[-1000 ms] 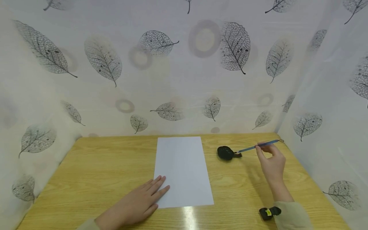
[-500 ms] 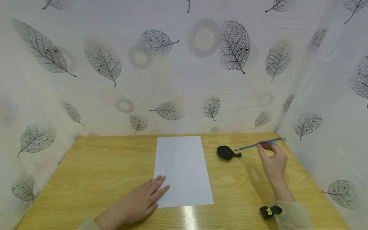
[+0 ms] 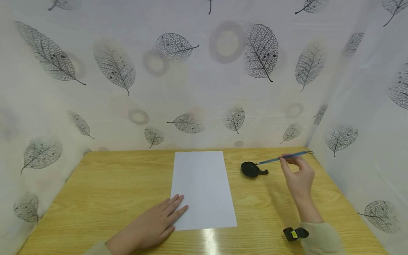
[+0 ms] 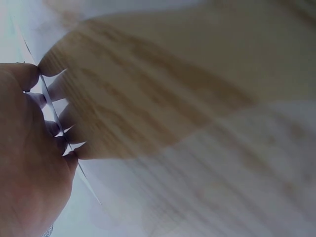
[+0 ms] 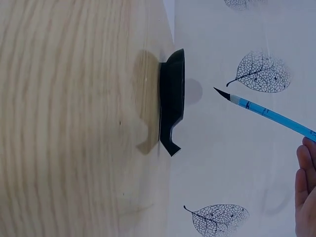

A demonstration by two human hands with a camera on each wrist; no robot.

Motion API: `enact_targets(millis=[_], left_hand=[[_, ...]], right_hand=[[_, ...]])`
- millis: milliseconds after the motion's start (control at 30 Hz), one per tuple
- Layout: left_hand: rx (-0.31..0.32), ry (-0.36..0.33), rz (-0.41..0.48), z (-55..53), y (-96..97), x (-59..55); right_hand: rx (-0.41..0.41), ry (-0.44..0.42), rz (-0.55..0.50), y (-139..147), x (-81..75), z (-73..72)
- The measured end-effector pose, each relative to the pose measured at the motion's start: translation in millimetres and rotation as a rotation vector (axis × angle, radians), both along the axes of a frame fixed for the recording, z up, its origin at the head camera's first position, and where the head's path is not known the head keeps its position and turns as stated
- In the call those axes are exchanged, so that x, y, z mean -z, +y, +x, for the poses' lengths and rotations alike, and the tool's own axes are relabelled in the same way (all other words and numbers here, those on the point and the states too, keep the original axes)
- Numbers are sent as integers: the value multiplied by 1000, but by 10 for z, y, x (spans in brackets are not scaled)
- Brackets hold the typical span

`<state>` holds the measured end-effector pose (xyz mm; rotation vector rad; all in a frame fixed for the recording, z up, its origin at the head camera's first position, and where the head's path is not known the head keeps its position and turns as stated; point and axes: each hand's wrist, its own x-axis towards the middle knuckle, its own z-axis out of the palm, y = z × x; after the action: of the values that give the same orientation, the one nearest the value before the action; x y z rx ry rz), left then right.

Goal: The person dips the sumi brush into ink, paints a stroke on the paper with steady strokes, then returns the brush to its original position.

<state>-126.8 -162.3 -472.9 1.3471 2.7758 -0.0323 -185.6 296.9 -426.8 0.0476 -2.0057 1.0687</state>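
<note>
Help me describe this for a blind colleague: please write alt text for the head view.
A person's right hand holds a blue brush raised close to a small black dish. The left hand rests on the lower left edge of a white sheet on a wooden table, before a leaf-patterned backdrop.

Head view faces forward and down over the worktop [image 3: 108, 184]; both wrist views look low and close across it; head and right wrist share dish [image 5: 172, 89] and brush [image 5: 276, 117].
</note>
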Motion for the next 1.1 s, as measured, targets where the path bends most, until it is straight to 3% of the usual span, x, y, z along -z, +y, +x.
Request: enact_targets(millis=[600, 1100], left_hand=[[11, 60, 17, 7, -6, 39], [6, 31, 6, 9, -2, 30]], right_hand=[[-97, 45, -128, -326, -82, -12], [-125, 68, -179, -539, -70, -69]])
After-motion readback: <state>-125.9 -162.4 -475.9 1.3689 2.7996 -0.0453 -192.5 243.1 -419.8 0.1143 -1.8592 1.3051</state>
